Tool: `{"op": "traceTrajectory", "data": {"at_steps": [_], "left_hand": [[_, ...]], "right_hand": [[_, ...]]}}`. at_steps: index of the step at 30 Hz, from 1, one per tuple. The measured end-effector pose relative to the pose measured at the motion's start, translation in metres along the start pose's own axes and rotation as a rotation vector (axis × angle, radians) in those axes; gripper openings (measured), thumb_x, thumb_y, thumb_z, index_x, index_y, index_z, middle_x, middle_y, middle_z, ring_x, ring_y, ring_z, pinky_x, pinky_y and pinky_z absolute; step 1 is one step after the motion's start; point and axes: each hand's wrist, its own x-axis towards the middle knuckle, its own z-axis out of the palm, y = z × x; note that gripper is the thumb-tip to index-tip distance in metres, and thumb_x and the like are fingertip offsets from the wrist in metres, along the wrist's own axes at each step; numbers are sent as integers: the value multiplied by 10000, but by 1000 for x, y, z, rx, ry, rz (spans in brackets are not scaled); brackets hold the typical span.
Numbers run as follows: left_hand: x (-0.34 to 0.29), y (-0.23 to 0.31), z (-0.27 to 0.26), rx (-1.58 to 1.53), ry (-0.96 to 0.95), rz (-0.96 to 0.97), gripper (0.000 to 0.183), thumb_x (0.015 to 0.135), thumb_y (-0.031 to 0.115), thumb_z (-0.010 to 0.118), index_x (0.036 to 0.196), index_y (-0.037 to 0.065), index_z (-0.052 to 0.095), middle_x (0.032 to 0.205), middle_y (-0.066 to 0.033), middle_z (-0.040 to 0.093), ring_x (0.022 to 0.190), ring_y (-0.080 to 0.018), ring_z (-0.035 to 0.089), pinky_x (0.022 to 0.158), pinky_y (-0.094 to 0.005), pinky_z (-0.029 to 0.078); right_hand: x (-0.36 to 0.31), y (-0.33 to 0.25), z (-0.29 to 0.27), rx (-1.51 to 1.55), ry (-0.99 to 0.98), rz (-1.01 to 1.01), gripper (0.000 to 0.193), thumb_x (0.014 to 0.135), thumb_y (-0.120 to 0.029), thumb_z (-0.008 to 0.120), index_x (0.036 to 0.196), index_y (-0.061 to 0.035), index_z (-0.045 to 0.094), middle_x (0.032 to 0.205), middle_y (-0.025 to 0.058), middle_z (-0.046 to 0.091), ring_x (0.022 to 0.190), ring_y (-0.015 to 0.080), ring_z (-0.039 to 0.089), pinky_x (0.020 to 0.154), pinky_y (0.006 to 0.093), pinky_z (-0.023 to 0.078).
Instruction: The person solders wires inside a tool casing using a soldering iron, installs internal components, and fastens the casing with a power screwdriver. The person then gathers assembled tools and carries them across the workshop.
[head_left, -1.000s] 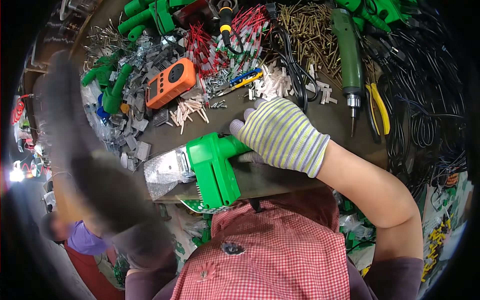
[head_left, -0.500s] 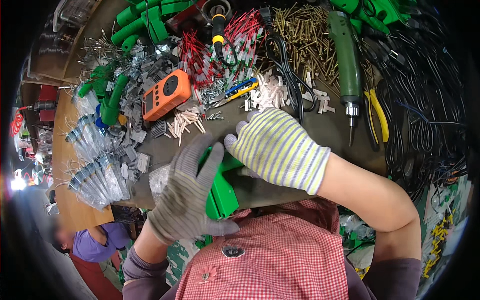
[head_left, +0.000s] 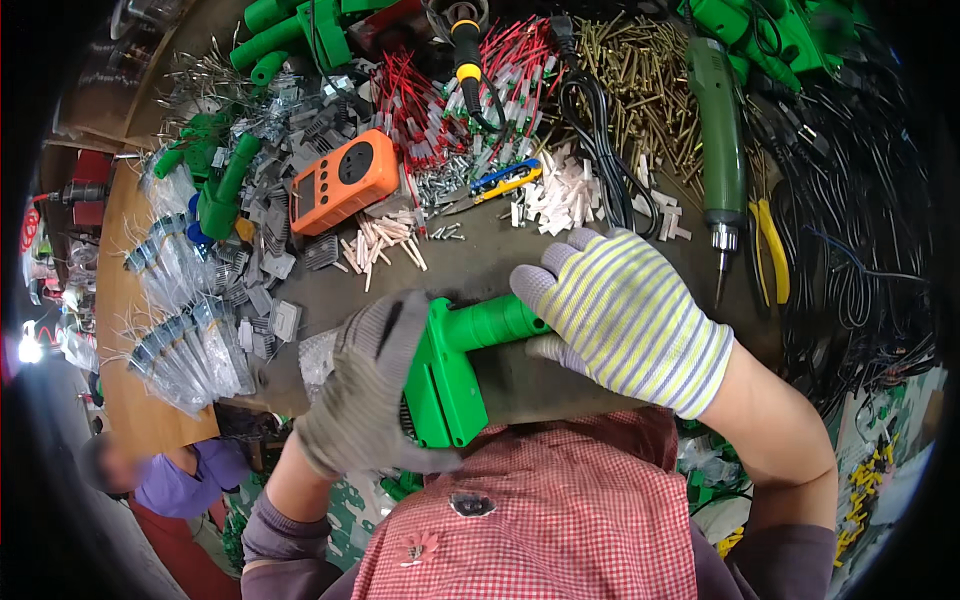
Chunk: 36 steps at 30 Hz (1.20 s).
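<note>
A green pistol-shaped plastic housing (head_left: pixel 450 380) is held in front of my apron, its ribbed handle pointing right. My left hand (head_left: pixel 370 390), in a grey knit glove, wraps round the left side of the wide body; part of its fingers is blurred. A dark ribbed edge shows beneath that palm. At the handle's free end is my right hand (head_left: pixel 625 320), in a yellow, white and purple striped glove. Its fingers and thumb lie above and below the end, closed on it.
Beyond my hands lie an orange meter (head_left: pixel 345 180), pale pegs (head_left: pixel 385 240), scissors (head_left: pixel 490 185), white plastic pieces (head_left: pixel 560 195) and brass-coloured screws (head_left: pixel 640 80). A green electric screwdriver (head_left: pixel 718 140), yellow-handled pliers (head_left: pixel 770 250) and black cables (head_left: pixel 850 200) lie right. Bagged parts (head_left: pixel 190 350) are left.
My right hand has shifted right along the handle, uncovering most of it. The housing has turned so more of its flat face shows, and the left hand has closed further round it.
</note>
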Motion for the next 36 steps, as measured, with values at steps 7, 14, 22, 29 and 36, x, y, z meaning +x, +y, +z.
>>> {"op": "traceTrajectory", "data": {"at_steps": [7,14,22,29,36], "left_hand": [[-7,-36,-30,-62,-229,-172,1084,554,430,838,1466,45,396,1305,-240,503,1191,-430,481,1044,-495,382],[1,-40,-35,-211,-196,-108,924,628,344,797,1434,63,443,1295,-222,488,1167,-411,497,1042,-487,398],[13,-37,8,-311,252,-26,813,533,553,870,1114,30,648,1051,-163,596,1000,-356,580,845,-451,489],[18,-42,8,-308,257,15,840,508,649,840,1058,38,670,1001,-150,618,918,-354,615,806,-455,508],[20,-48,11,-394,178,-18,801,542,677,807,1042,66,672,1026,-150,616,918,-339,624,781,-456,512]], "right_hand": [[13,-2,-9,40,-92,-12,494,714,-346,765,1080,-52,611,889,118,585,869,320,592,733,427,480],[41,-23,-8,124,-121,1,419,659,-224,785,991,-51,596,914,131,577,895,328,592,765,437,480],[52,-30,-9,42,-164,2,439,646,-181,766,1005,-38,559,907,142,572,869,340,587,731,446,463],[61,-45,-24,-74,-300,37,224,773,-194,579,936,-40,572,808,113,575,779,275,599,658,403,460],[74,-39,-29,93,-434,110,293,737,-156,674,983,-42,564,828,131,597,806,318,616,689,434,468]]}}
